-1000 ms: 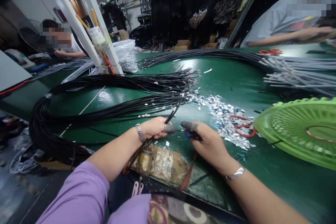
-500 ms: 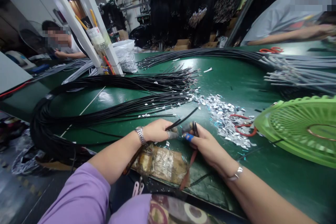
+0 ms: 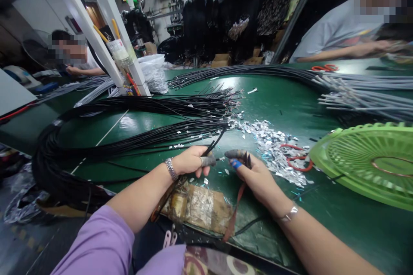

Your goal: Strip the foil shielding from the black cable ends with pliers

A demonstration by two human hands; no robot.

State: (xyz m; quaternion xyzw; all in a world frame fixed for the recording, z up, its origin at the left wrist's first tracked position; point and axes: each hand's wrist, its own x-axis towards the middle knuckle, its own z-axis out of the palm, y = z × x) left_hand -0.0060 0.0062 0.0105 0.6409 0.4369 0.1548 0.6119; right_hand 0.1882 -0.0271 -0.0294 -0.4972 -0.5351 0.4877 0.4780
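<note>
- Black cable (image 3: 221, 136) sits in the left hand (image 3: 192, 162), above the table's near edge; ends rise past the knuckles, and a short one juts rightward.
- Left hand: thumb, in a grey cover, and fingers pinch the cable.
- Right hand (image 3: 253, 174): just beside, index in a dark cover, thumb wrapped in blue; a dark object shows between the fingers, but I cannot tell how tightly they close.
- Below the hands: a taped block (image 3: 201, 208).
- Beyond: a black bundle (image 3: 145, 139), curving in from the left, ends near white scraps (image 3: 274, 150).
- Right: red handles (image 3: 297, 160) among the scraps, beside a green basket (image 3: 325, 148).
- Farther: grey cables (image 3: 361, 84) and two co-workers, one each side, at the green table (image 3: 274, 103).
</note>
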